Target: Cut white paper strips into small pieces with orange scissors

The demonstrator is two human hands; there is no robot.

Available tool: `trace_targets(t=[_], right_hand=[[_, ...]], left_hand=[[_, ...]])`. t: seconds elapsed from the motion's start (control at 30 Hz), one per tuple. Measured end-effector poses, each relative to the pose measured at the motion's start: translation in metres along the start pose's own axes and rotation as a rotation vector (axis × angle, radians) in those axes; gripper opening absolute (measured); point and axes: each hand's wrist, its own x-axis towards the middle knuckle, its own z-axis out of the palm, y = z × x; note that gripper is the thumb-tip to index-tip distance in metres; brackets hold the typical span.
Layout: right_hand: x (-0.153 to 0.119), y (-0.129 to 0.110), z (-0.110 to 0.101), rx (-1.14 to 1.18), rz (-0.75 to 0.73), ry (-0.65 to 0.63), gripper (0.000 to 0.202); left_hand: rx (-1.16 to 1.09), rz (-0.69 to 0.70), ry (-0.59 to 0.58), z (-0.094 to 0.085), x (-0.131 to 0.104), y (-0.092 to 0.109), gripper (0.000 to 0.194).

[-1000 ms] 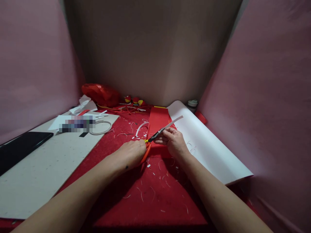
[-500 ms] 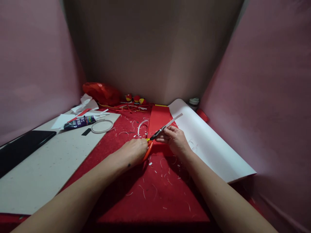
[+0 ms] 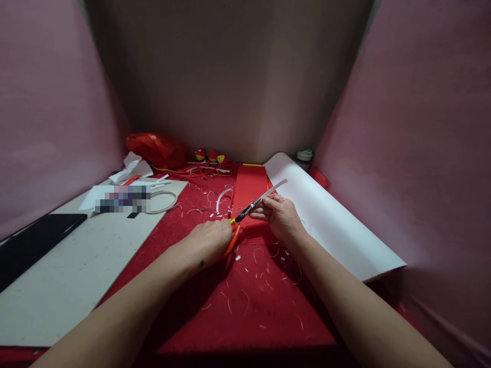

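Note:
My left hand is closed round the orange and yellow handles of the scissors. The dark blades point up and to the right, towards my right hand. Between its thumb and fingers my right hand pinches a narrow white strip, which lies along the blades and sticks out beyond the fingertips. Whether the blades are parted is too small to tell. Beneath both hands is a red sheet on the red cloth. Thin white clippings are scattered around, and a curved white strip lies left of the sheet.
A large white sheet curls at the right. On the left, a pale board bears a black flat object, a blurred-out item and a ring. A red bag, small red-yellow figures and a lidded container stand behind.
My right hand has shifted slightly right along the strip. The whole view has moved a little; my left hand still grips the scissors.

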Motion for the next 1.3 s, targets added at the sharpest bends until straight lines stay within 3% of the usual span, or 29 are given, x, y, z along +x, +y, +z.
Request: trace_targets(t=[0.27, 0.47, 0.77, 1.07, 1.3], right_hand=[[-0.002, 0.001, 0.002, -0.003, -0.016, -0.047, 0.006], [-0.001, 0.003, 0.001, -0.012, -0.038, -0.030, 0.011], [0.001, 0.001, 0.001, -0.016, -0.032, 0.016, 0.008], [-0.002, 0.010, 0.003, 0.000, -0.030, -0.062, 0.009], [-0.001, 0.010, 0.002, 0.005, -0.014, -0.049, 0.010]], left_hand=[[-0.005, 0.011, 0.031, -0.003, -0.003, -0.002, 0.030], [-0.001, -0.014, 0.053, 0.002, 0.002, -0.002, 0.032], [-0.032, -0.010, 0.027, -0.006, -0.002, 0.002, 0.030], [-0.068, 0.051, 0.032, 0.004, 0.004, -0.005, 0.028], [-0.038, -0.023, 0.020, 0.007, 0.007, -0.003, 0.034]])
